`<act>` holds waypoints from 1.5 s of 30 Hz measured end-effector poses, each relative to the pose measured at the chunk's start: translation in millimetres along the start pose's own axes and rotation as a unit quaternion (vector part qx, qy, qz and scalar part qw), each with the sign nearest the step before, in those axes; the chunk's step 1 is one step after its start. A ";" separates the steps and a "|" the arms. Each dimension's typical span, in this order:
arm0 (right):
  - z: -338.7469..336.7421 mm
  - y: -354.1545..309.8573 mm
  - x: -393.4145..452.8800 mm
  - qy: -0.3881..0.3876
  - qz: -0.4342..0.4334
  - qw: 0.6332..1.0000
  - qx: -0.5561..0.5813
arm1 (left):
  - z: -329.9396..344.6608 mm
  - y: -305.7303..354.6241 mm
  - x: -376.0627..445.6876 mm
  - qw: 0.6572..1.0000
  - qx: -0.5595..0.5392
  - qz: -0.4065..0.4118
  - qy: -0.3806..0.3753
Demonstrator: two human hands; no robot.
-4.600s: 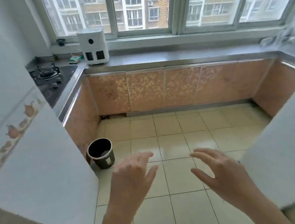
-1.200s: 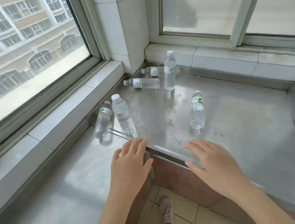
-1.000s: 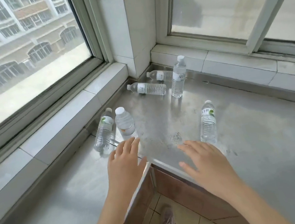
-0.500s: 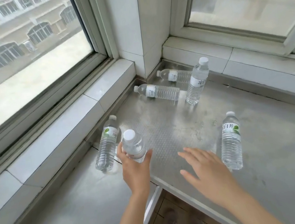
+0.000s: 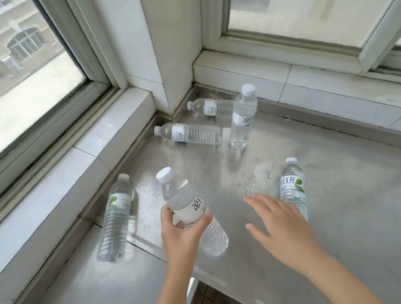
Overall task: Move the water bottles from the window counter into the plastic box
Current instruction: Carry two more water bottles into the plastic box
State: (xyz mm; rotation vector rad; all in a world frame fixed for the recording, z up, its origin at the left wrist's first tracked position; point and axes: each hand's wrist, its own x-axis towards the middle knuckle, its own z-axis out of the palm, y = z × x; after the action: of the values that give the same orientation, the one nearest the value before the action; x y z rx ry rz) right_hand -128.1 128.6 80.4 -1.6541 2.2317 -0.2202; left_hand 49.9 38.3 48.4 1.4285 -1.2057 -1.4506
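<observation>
Several clear water bottles with white caps are on the steel window counter (image 5: 349, 197). My left hand (image 5: 181, 236) grips the nearest bottle (image 5: 188, 208) round its label and holds it tilted above the counter. My right hand (image 5: 280, 222) hovers open with spread fingers, just left of an upright bottle (image 5: 293, 186). Another upright bottle (image 5: 114, 219) stands by the left sill. In the corner, two bottles (image 5: 190, 133) (image 5: 211, 106) lie on their sides beside an upright bottle (image 5: 241, 117). No plastic box is in view.
White tiled sills (image 5: 89, 152) and window frames close in the counter on the left and at the back, with a tiled pillar (image 5: 157, 44) in the corner. The counter's front edge runs under my forearms, with floor below.
I walked from the kitchen floor to the window corner. Within the last second my left hand reached the nearest bottle, closed round it and lifted it tilted. My right hand moved towards the right bottle.
</observation>
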 end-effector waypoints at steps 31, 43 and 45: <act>9.0 52.7 24.4 0.103 0.242 0.821 0.507 | 11.3 22.7 -12.1 0.996 -0.006 -0.034 -0.085; -35.9 -43.6 -21.0 0.078 0.008 0.867 0.492 | -65.5 56.7 -77.0 0.995 -0.078 0.039 -0.043; -38.0 -55.2 -29.9 0.059 -0.030 0.869 0.491 | -76.9 59.8 -96.5 0.994 -0.096 0.050 -0.008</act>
State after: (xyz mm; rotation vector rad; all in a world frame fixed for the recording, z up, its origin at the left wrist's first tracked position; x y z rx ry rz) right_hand -85.1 137.0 139.4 -1.1171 1.6253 -1.2542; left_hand 128.9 105.9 137.8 1.2127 -1.0978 -1.4687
